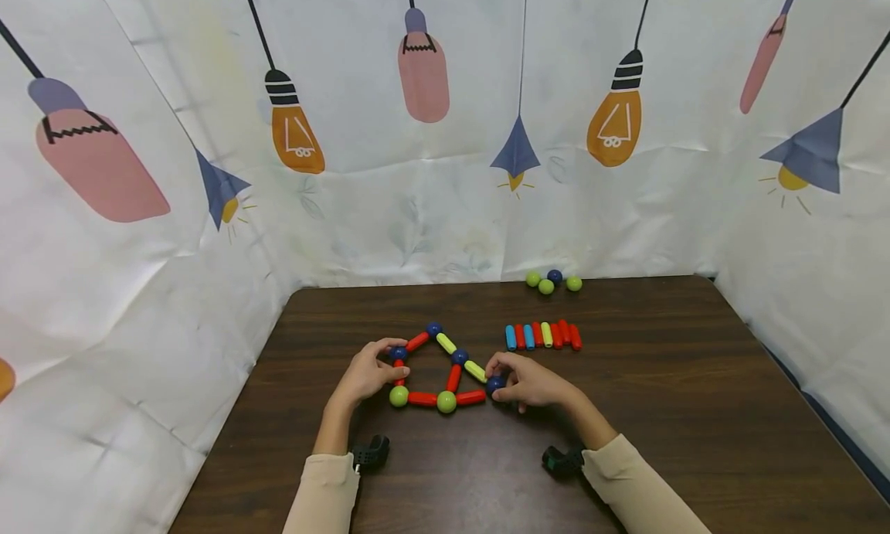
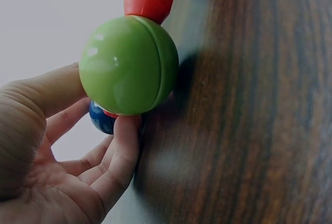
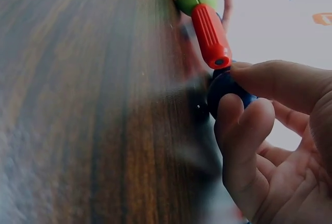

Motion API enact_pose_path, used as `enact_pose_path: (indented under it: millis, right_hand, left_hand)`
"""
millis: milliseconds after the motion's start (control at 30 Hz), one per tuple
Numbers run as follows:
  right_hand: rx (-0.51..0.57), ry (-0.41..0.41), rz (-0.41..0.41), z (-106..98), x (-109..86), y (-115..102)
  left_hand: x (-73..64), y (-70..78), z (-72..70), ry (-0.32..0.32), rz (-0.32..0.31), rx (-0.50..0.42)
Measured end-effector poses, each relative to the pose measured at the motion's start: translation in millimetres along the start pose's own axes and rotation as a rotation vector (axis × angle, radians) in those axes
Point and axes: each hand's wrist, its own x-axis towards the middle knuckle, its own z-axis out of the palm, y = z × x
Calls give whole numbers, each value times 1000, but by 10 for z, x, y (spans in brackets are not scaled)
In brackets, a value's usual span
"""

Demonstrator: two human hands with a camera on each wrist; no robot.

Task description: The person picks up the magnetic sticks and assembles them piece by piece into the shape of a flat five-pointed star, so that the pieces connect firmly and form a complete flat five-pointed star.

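A flat frame of magnetic rods and balls lies on the table. Along its left side, my left hand (image 1: 368,373) grips a red magnetic rod (image 1: 399,373), with a finger by the blue ball (image 1: 399,354) above it. The green ball (image 2: 122,66) below that rod fills much of the left wrist view and hides part of the grip. My right hand (image 1: 531,381) pinches a blue ball (image 3: 225,92) at the frame's right corner, by the end of a yellow-green rod (image 1: 476,372). Another red rod (image 3: 211,37) points its end at this ball, with a green ball (image 1: 446,402) at its other end.
Behind the frame, to the right, a row of red, blue and yellow-green rods (image 1: 546,335) lies on the dark wooden table (image 1: 667,410). Several loose green and blue balls (image 1: 545,287) sit at the table's back edge. A printed white cloth (image 1: 445,202) hangs behind it.
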Motion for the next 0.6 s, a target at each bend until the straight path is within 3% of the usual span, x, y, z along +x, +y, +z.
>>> enact_pose_path:
  millis: [400,600]
  right_hand:
    - [17,-16,38,24,-22,-61]
    - [-69,44,62,85,28,-94]
  left_hand:
    - [6,-12,-7,0,5,-2]
    - [3,-6,-3,2,6,1]
